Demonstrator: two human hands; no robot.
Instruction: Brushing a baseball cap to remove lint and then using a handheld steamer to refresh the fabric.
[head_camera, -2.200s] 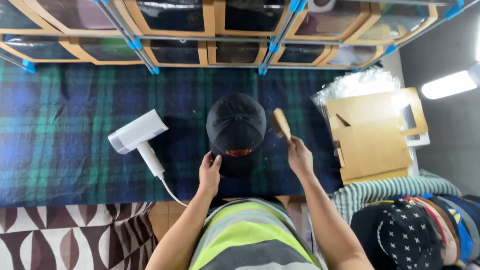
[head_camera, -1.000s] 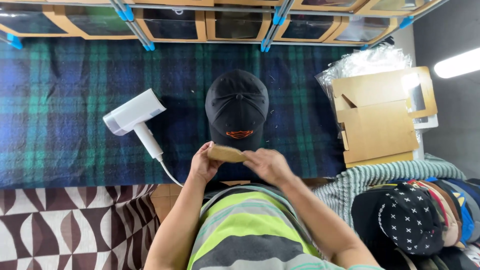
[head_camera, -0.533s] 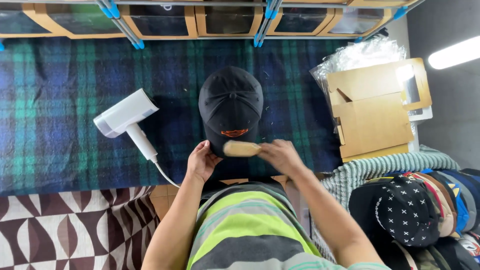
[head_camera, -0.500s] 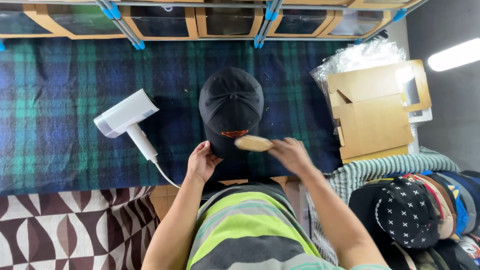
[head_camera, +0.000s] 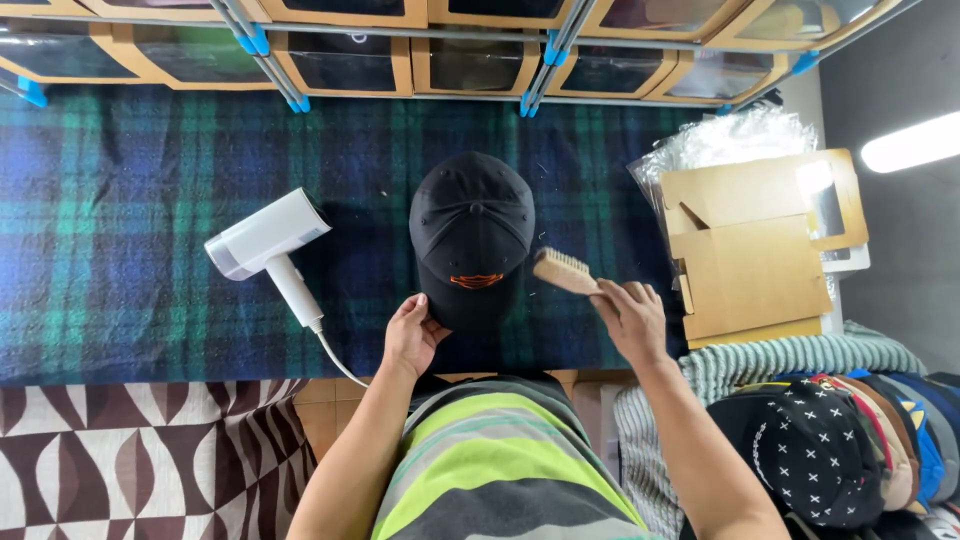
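Overhead view from a head-worn camera. A black cap (head_camera: 470, 238) with a small orange emblem lies at the centre of a plaid cloth (head_camera: 130, 170), brim toward the person. The left hand (head_camera: 411, 335) pinches the edge of the brim, steadying it. The right hand (head_camera: 630, 318) grips a wooden brush (head_camera: 563, 270), lifted just off the cap's right side, bristles facing away from the crown. Judging by this, the brushing looks to be in progress rather than finished; a few pale specks show on the cloth beside the cap, and the cap itself looks clean as far as can be seen.

A white handheld steamer (head_camera: 265, 243) lies to the left of the cap, its cord trailing off the near edge. To the right sit flat cardboard boxes (head_camera: 750, 250) over crinkled clear plastic (head_camera: 730, 140). A stack of caps (head_camera: 830, 450) rests at lower right on a grey ribbed fabric. Wood-framed storage bins (head_camera: 470, 60) line the far edge. A brown-and-white patterned textile (head_camera: 130, 460) lies lower left.
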